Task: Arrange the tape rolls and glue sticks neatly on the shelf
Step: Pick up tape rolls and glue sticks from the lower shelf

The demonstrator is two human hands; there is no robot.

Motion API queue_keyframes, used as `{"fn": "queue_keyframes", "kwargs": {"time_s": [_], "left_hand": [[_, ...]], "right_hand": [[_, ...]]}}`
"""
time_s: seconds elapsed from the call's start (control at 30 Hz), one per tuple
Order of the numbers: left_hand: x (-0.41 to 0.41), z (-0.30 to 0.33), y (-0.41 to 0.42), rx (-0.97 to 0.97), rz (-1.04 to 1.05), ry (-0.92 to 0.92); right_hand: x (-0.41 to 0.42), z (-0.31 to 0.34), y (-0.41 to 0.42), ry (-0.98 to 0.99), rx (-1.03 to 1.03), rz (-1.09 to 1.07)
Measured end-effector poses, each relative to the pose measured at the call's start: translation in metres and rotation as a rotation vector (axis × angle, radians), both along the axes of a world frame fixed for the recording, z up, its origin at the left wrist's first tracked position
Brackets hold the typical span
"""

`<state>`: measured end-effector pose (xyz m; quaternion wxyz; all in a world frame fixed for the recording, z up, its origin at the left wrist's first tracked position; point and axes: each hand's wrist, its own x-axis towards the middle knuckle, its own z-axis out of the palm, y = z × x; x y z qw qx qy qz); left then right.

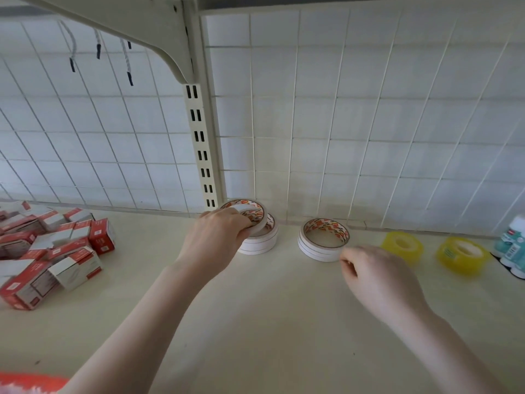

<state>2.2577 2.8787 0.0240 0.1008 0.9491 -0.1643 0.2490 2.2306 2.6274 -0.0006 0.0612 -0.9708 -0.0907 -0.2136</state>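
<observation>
While your left hand [217,233] curls its grip around a white tape roll [250,216], holding it tilted on top of the white stack [260,241] at the back of the shelf [270,308], your right hand [375,275] hovers with fingers loosely curled and holding nothing. Just beyond that right grip sits a second stack of white tape rolls [322,241], with two yellow tape rolls [402,245] further to its right and the glue bottles [512,245] past those. Well to the left of your left grip lie red and white boxes [51,251] in a loose heap.
</observation>
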Motion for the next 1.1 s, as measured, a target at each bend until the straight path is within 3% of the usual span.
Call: {"fn": "queue_keyframes", "kwargs": {"time_s": [0.37,0.93,1.1], "left_hand": [[0.017,-0.007,-0.013,0.042,0.024,0.141],[0.027,-0.011,-0.016,-0.024,0.009,0.187],[0.028,-0.011,-0.018,-0.007,0.016,0.205]], "right_hand": [[-0.002,-0.023,0.002,0.028,-0.057,0.059],[0.008,-0.031,-0.009,-0.013,0.092,0.038],[0.013,-0.024,-0.015,-0.186,0.178,0.054]]}}
